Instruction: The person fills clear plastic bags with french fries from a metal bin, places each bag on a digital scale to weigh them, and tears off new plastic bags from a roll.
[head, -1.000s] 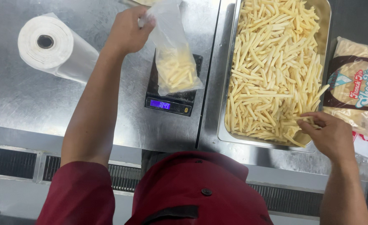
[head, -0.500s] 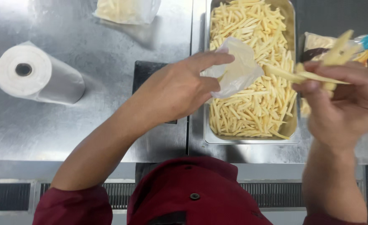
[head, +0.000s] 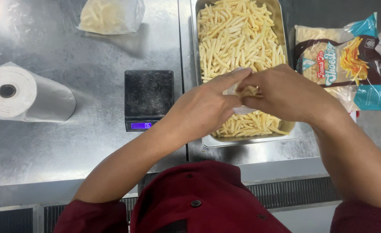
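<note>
Left hand [head: 207, 105], right hand [head: 285, 92] both pinch one clear bag [head: 238, 92] (few fries inside) over one tray [head: 281, 26].

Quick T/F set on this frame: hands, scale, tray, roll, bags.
1. Both hands meet over the steel tray of pale fries. True: left hand and right hand are together above the rectangular steel tray.
2. A filled bag sits on the small black digital scale. False: the scale has nothing on its platform; the filled clear plastic bag of fries lies on the steel counter beyond it.
3. The white roll of plastic bags lies on the counter left of the scale. True: roll.
4. The printed fries packet is left of the tray. False: the packet lies right of it.
</note>
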